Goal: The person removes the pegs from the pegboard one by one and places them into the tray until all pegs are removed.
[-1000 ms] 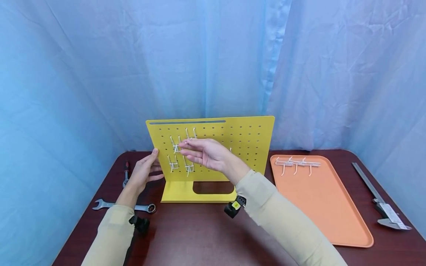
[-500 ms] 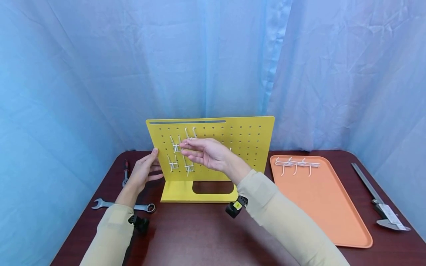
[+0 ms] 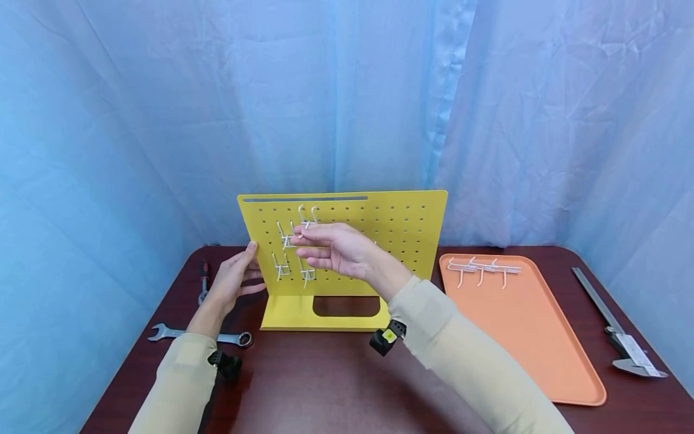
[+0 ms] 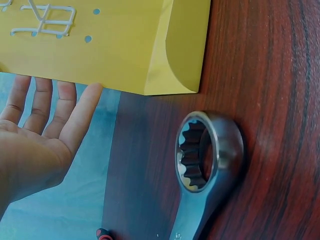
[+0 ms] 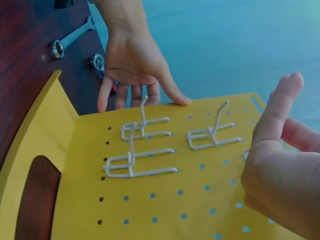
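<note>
A yellow pegboard (image 3: 401,241) stands upright on its base. My left hand (image 3: 233,280) grips its left edge, thumb at the front and fingers behind. My right hand (image 3: 341,250) pinches a white wire hook (image 3: 308,223) between thumb and fingers, at the upper left of the board. Its two bent prongs point up against the face; whether they sit in the holes cannot be told. Below and left are more white hooks on the board: an upper-left hook (image 3: 286,241), a lower-left hook (image 3: 281,269) and another lower hook (image 3: 307,274). My right hand covers the board's middle.
An orange tray (image 3: 531,337) at the right bears several white hooks (image 3: 482,267) along its far end. Beyond it lies a caliper (image 3: 623,337). On the left are a combination wrench (image 3: 230,339), partly under my left forearm, and a red-handled ratchet (image 3: 204,280). Curtains enclose the table.
The hook in my right hand has shifted slightly up and left along the board, with its prongs now nearer the upper rows. My left hand keeps its grip on the edge.
</note>
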Demonstrator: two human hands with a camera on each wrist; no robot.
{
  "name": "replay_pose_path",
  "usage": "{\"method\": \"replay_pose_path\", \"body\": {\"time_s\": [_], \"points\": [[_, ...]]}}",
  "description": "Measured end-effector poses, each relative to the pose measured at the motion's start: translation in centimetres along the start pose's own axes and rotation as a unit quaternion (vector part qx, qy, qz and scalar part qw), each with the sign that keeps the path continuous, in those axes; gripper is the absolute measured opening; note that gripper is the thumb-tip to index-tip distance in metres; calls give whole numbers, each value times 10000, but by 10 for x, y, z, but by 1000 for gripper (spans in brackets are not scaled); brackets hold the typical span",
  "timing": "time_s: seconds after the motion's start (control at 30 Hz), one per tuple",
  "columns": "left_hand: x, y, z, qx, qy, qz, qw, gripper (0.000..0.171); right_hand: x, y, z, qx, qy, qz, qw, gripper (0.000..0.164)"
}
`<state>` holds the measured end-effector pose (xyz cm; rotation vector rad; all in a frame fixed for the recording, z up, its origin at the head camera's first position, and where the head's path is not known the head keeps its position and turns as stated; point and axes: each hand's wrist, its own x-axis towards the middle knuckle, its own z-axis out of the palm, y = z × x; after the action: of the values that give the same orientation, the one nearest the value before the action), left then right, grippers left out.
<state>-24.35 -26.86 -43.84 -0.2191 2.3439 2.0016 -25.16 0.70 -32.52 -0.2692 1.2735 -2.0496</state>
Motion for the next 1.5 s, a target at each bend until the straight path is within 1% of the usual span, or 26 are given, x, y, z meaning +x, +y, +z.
{"method": "replay_pose_path", "body": {"time_s": [0.17, 0.33, 0.43, 0.57, 0.67, 0.9, 1.1, 1.37, 1.5], "points": [[0, 2, 0, 52, 4, 71, 10000, 77, -7, -6, 0, -613, 1, -74, 9981, 41], [-1, 3, 0, 72, 2, 92, 9999, 77, -19, -12, -7, -1361, -83, -126, 9906, 44], [-1, 2, 0, 63, 5, 87, 9999, 77, -28, -17, -15, -1902, -65, -232, 9815, 43], [0, 1, -1, 40, 28, 64, 10000, 78, -41, -23, -25, -2646, -93, -396, 9635, 43], [0, 0, -2, 20, 32, 46, 10000, 78, -52, -28, -31, -2957, -60, -520, 9538, 44], [-1, -1, -4, 14, 22, 73, 10000, 77, -75, -35, -46, -3231, 137, -655, 9440, 44], [-3, -1, -4, 56, 50, 116, 9999, 77, -99, -36, -65, -3387, 368, -818, 9366, 44], [-3, -2, -5, 46, 44, 78, 9999, 77, -128, -27, -98, -3410, 816, -1029, 9309, 47], [-4, -1, -4, 24, 26, 82, 10000, 77, -142, -17, -113, -3556, 947, -1138, 9228, 46]]}}
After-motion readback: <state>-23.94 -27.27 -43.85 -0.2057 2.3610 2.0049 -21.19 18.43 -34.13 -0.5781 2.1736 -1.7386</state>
